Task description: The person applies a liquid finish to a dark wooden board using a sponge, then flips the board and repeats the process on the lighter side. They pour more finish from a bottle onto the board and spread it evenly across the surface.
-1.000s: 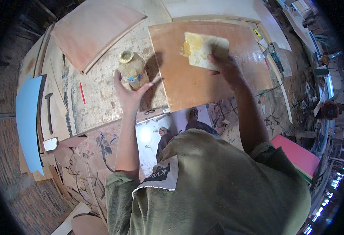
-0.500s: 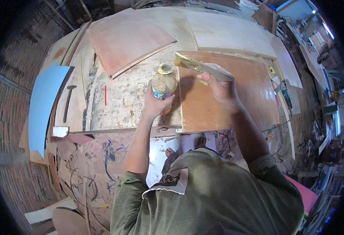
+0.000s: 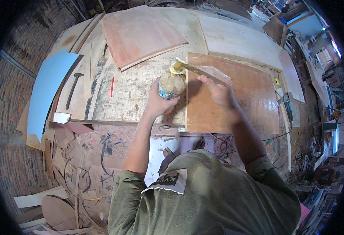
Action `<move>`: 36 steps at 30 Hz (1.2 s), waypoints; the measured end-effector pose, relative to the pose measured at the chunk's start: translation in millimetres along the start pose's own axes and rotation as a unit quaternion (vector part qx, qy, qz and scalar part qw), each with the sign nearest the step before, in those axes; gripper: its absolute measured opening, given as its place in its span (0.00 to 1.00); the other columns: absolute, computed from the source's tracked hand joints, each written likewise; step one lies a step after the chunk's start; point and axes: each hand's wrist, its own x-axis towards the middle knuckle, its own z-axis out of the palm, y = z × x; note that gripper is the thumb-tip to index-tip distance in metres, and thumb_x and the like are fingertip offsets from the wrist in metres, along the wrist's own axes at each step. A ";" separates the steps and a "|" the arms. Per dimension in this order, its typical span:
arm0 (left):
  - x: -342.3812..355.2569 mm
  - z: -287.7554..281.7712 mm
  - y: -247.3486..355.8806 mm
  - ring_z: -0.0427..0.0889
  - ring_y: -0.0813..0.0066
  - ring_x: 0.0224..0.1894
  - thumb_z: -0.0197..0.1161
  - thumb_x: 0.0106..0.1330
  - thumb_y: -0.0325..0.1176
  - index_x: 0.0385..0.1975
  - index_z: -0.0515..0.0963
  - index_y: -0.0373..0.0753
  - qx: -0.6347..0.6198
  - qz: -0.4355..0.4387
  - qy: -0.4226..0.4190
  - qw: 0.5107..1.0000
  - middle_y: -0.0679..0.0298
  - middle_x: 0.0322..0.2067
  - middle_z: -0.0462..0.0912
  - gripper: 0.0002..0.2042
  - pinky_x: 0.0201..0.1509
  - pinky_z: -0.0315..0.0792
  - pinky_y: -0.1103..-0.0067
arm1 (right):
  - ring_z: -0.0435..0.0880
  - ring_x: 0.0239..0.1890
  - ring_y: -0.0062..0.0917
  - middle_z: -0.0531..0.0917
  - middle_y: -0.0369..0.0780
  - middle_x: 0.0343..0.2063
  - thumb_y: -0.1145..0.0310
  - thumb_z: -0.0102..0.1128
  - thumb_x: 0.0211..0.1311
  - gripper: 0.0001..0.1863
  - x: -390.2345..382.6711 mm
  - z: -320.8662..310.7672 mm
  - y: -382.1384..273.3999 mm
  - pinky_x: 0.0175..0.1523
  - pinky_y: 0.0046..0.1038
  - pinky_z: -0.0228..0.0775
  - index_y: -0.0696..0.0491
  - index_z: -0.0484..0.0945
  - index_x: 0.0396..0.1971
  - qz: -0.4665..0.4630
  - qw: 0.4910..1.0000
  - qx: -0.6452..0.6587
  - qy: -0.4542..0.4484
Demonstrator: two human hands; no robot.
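My left hand (image 3: 159, 98) grips a glue-crusted can (image 3: 172, 82) and holds it upright above the workbench. My right hand (image 3: 218, 89) holds a flat, glue-smeared spreader (image 3: 195, 69) edge-on, its tip at the can's open mouth. Under my right hand lies a brown plywood panel (image 3: 246, 98) with a wet, shiny patch on its right part.
The workbench (image 3: 132, 94) carries a reddish board (image 3: 140, 33), pale panels (image 3: 238, 39), a red pencil (image 3: 111, 86) and a hammer (image 3: 73, 89). A blue sheet (image 3: 46, 94) leans at the left. Wood offcuts litter the floor (image 3: 74, 168). A power tool (image 3: 288, 102) lies at the right edge.
My right hand has lifted the spreader off the panel, turned it edge-on and brought it to the can's mouth. My left hand has raised the can slightly.
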 end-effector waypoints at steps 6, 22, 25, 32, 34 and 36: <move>-3.9 -0.1 6.2 0.81 0.64 0.51 0.77 0.45 0.30 0.54 0.70 0.34 -0.020 -0.001 -0.007 1.000 0.53 0.47 0.82 0.33 0.59 0.73 0.70 | 0.84 0.49 0.33 0.86 0.46 0.44 0.78 0.61 0.64 0.12 -9.1 2.8 7.0 0.55 0.29 0.73 0.58 0.83 0.47 -0.016 0.999 -0.033 0.012; -17.1 0.8 1.2 0.84 0.65 0.46 0.75 0.46 0.29 0.50 0.71 0.33 0.024 -0.025 0.050 0.998 0.54 0.42 0.84 0.29 0.52 0.77 0.71 | 0.81 0.47 0.36 0.85 0.38 0.43 0.78 0.68 0.43 0.22 -9.4 -22.2 -35.1 0.52 0.34 0.74 0.48 0.86 0.43 -0.157 0.949 -0.266 -0.062; -14.4 -0.1 -7.4 0.85 0.67 0.43 0.75 0.46 0.29 0.50 0.72 0.33 0.006 0.015 0.068 0.998 0.54 0.40 0.84 0.28 0.50 0.77 0.71 | 0.81 0.45 0.36 0.86 0.39 0.42 0.78 0.66 0.43 0.21 -16.4 -23.1 -32.2 0.50 0.32 0.75 0.49 0.85 0.43 -0.134 0.945 -0.269 -0.130; 3.7 -42.2 -50.3 0.80 0.65 0.52 0.82 0.45 0.31 0.55 0.67 0.27 -0.066 0.004 0.231 0.971 0.53 0.49 0.79 0.38 0.56 0.74 0.71 | 0.82 0.44 0.28 0.86 0.41 0.42 0.65 0.51 0.68 0.14 -54.6 -82.9 16.1 0.49 0.30 0.74 0.56 0.82 0.45 0.333 0.940 -0.061 -0.041; 7.5 -50.4 -68.8 0.79 0.65 0.52 0.82 0.45 0.30 0.57 0.66 0.28 -0.042 0.020 0.243 0.969 0.53 0.50 0.78 0.39 0.57 0.74 0.71 | 0.82 0.44 0.27 0.86 0.41 0.42 0.61 0.49 0.71 0.17 -87.3 -101.0 71.1 0.49 0.30 0.73 0.56 0.81 0.46 0.427 0.902 -0.025 -0.058; 15.5 -54.8 -94.6 0.78 0.65 0.53 0.82 0.45 0.29 0.58 0.65 0.29 -0.046 0.041 0.238 0.969 0.53 0.52 0.76 0.40 0.59 0.72 0.72 | 0.81 0.44 0.30 0.85 0.41 0.43 0.65 0.51 0.69 0.15 -124.7 -91.8 129.6 0.49 0.35 0.73 0.56 0.79 0.48 0.271 0.944 -0.169 -0.084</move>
